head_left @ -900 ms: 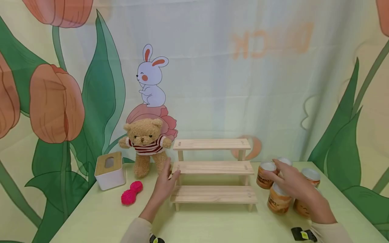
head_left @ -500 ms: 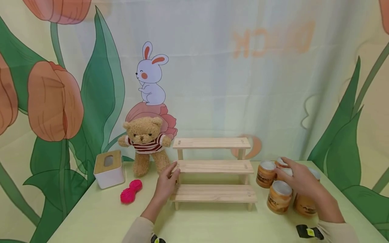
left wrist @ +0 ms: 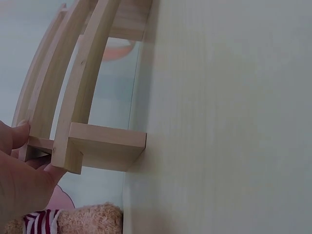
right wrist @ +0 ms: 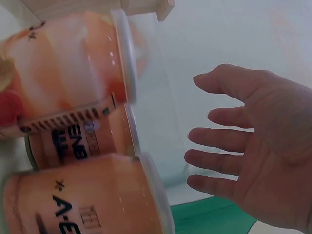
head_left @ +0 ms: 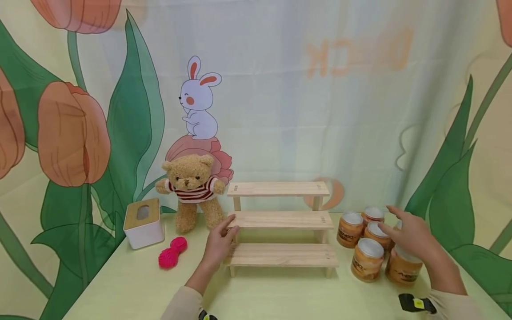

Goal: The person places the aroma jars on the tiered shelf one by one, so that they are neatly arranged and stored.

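ok so the right hand has drifted rightward across the cans, leaving the back can and middle can way less covered, and the left hand has got its fingers onto the wooden shelf's middle tier

The cans are orange, perhaps cream-swirled, and the rack pale, wood-grained beige.

Six cans, one mostly hidden behind a hand, share one table with one stand of three shelves, one bear, one box and one pink bundle; hands number two, one left hand and one right hand. One rabbit appears on one backdrop.
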{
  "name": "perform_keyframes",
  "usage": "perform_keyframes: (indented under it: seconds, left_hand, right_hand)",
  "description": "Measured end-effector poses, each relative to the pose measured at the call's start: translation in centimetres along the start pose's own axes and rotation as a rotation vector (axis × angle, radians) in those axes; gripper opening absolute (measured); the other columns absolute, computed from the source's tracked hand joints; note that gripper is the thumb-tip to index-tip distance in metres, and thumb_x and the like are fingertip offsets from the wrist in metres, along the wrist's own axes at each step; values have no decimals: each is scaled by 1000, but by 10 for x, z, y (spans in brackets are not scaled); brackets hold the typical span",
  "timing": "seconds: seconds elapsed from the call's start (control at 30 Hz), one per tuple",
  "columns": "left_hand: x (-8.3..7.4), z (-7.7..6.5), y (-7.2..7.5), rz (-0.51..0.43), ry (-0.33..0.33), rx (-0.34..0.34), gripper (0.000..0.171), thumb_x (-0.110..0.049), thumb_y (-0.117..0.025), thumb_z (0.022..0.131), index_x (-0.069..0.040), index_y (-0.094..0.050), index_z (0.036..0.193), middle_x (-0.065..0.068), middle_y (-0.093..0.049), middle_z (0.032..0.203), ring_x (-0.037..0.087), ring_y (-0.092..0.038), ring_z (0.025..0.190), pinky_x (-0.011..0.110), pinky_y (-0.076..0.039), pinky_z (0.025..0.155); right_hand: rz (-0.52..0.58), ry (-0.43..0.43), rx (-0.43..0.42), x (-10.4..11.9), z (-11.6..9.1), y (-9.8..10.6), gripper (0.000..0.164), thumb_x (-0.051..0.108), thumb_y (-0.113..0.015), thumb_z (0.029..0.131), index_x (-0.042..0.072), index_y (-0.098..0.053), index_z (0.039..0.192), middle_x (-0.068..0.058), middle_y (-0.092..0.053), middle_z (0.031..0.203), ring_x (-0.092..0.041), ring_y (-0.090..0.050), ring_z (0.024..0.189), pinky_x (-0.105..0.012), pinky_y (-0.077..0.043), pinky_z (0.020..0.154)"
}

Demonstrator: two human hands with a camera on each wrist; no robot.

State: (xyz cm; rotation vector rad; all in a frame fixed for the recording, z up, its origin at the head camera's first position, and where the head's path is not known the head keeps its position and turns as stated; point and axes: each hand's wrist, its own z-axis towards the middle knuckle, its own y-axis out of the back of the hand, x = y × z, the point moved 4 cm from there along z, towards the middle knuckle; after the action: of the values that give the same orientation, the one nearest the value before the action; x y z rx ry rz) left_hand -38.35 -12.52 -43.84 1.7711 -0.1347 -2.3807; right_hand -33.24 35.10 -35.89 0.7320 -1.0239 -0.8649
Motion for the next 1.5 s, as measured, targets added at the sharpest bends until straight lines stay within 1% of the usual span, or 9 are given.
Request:
perform_keyframes:
  seconds: [0.13,0.4,0.63,0.9,1.1,1.2,1.33,1.4,1.5]
  left_hand:
    - [-1,1,1,9,-7,-10,44,-17,-63,101,-8,-56,143,10,-65,95,23,-54,78,22,-47,56]
    - [-2,2,0,8,-21,-3,44,-16,-62,101,-6,-55,143,11,-66,99,22,-54,78,23,-48,56]
    - [-3,2,0,11,-21,-5,44,-16,-62,101,-7,-56,143,11,-67,101,24,-56,79,24,-48,56]
    - [-3,1,2,24,-14,-7,45,-18,-63,100,-7,-55,144,10,-67,99,25,-57,79,25,-46,55]
    - [-4,0,3,19,-2,-6,46,-18,-63,100,-8,-55,144,11,-67,99,26,-56,80,24,-47,55]
    - [-3,0,2,21,-4,-1,45,-18,-63,101,-7,-55,144,11,-67,99,26,-56,80,25,-50,57]
    - [-2,0,1,34,-1,-2,44,-17,-63,100,-8,-56,143,10,-66,97,23,-55,79,23,-48,55]
    - [-1,0,1,39,-4,-5,44,-17,-63,100,-9,-56,143,10,-67,97,23,-55,79,23,-46,54]
    - [0,1,1,36,2,-9,43,-17,-63,101,-10,-57,143,10,-66,98,22,-55,80,23,-46,55]
  right_hand:
    - [11,-45,-9,-16,-3,6,68,33,-62,100,-16,-39,141,-42,-42,137,-61,-43,119,-69,-43,87]
    - [9,-121,37,-42,-7,12,79,43,-61,99,-18,-36,142,-43,-40,137,-62,-41,119,-68,-43,87]
    - [29,-173,83,-61,-18,21,80,49,-71,90,-16,-50,131,-38,-55,123,-51,-55,107,-52,-53,75]
    - [101,-156,377,-76,-27,10,75,43,-66,96,-19,-48,134,-29,-61,121,-43,-59,109,-48,-52,80]
    - [314,-56,451,-88,-34,-9,64,24,-68,95,-16,-45,140,-25,-60,125,-27,-60,108,-36,-52,78]
    - [538,-50,507,-103,-40,-22,55,12,-64,97,-6,-45,146,-15,-61,126,-14,-61,106,-32,-53,81]
    - [777,-72,526,-119,-46,-36,48,2,-58,98,26,-56,140,-2,-64,124,-12,-63,110,-35,-54,88]
    - [830,-61,510,-123,-48,-40,51,0,-58,98,38,-59,131,1,-65,123,-14,-63,110,-37,-54,88]
    - [858,-49,474,-127,-49,-41,53,-1,-58,97,42,-62,128,4,-67,121,-14,-64,109,-37,-55,87]
